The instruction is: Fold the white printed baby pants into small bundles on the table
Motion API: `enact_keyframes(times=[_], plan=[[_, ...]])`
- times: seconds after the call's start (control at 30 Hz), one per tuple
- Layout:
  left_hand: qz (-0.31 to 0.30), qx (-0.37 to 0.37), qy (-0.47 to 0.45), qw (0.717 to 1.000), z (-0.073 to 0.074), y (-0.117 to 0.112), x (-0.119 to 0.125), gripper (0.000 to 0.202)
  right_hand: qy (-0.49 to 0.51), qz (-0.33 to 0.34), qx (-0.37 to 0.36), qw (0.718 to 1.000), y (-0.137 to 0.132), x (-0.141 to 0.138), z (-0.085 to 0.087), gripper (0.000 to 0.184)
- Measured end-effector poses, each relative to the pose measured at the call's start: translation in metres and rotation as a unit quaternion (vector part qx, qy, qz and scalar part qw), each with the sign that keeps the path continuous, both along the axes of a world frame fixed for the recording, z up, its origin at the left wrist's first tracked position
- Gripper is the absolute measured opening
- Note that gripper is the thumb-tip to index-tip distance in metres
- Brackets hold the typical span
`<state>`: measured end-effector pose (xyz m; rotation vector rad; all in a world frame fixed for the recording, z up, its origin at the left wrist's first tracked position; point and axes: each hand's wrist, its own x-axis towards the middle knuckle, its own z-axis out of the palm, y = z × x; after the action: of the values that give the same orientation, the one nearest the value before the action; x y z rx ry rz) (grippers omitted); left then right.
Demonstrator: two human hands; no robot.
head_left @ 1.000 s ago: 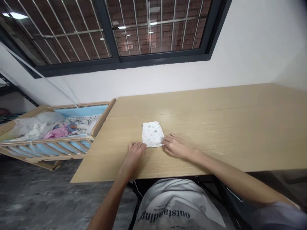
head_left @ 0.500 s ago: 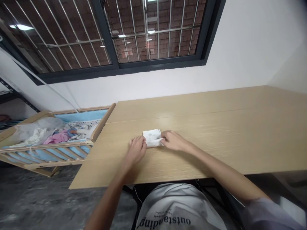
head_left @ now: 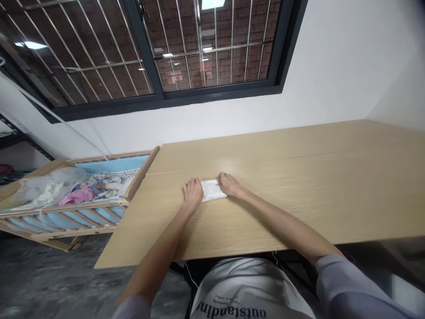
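A small folded white cloth [head_left: 213, 190] with a faint print lies flat on the pale wood table [head_left: 299, 199], as a narrow strip. My left hand [head_left: 193, 191] sits at its left end, fingers curled over the edge. My right hand [head_left: 229, 184] presses on its right end, fingertips on the fabric. Both hands hide the ends of the cloth. Both forearms reach forward from the table's near edge.
A wooden crib [head_left: 139, 175] with blue padding, clothes and a doll-like bundle stands past the table's left end. The far table edge meets a white wall below a dark barred window [head_left: 159, 95]. A grey floor shows at lower left.
The cloth has gone from a wider rectangle to a narrower, folded strip. Both hands have moved to its ends and come closer together, and the view has tilted slightly.
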<state>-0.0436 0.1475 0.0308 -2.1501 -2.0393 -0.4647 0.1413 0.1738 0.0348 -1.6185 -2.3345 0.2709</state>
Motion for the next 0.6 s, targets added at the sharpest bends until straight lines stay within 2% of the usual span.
enact_keyframes(times=[0.13,0.23,0.3,0.37,0.47,0.53,0.6], plan=[[-0.002,0.017,-0.013,1.0,-0.002,0.0,-0.004,0.033,0.06,-0.007,-0.005,0.998,0.006,0.003,-0.005,0.03],[-0.025,0.05,-0.029,0.998,0.006,-0.009,-0.007,0.038,0.087,-0.018,0.073,0.993,-0.001,0.005,0.001,0.039],[-0.062,0.077,-0.044,0.994,0.011,-0.018,-0.005,0.046,0.081,0.008,0.133,0.988,-0.012,0.003,0.006,0.047],[-0.129,0.085,-0.062,0.986,0.013,-0.026,0.001,0.055,0.055,0.075,0.158,0.983,-0.024,-0.001,0.007,0.055],[-0.213,0.037,-0.071,0.974,0.008,-0.029,0.014,0.067,0.001,0.177,0.143,0.974,-0.036,-0.012,-0.002,0.069],[-0.211,-0.024,-0.062,0.975,-0.001,-0.026,0.019,0.072,-0.028,0.203,0.12,0.972,-0.038,-0.018,-0.01,0.077],[-0.195,-0.073,-0.052,0.977,-0.01,-0.022,0.019,0.075,-0.046,0.193,0.096,0.975,-0.038,-0.02,-0.017,0.077]])
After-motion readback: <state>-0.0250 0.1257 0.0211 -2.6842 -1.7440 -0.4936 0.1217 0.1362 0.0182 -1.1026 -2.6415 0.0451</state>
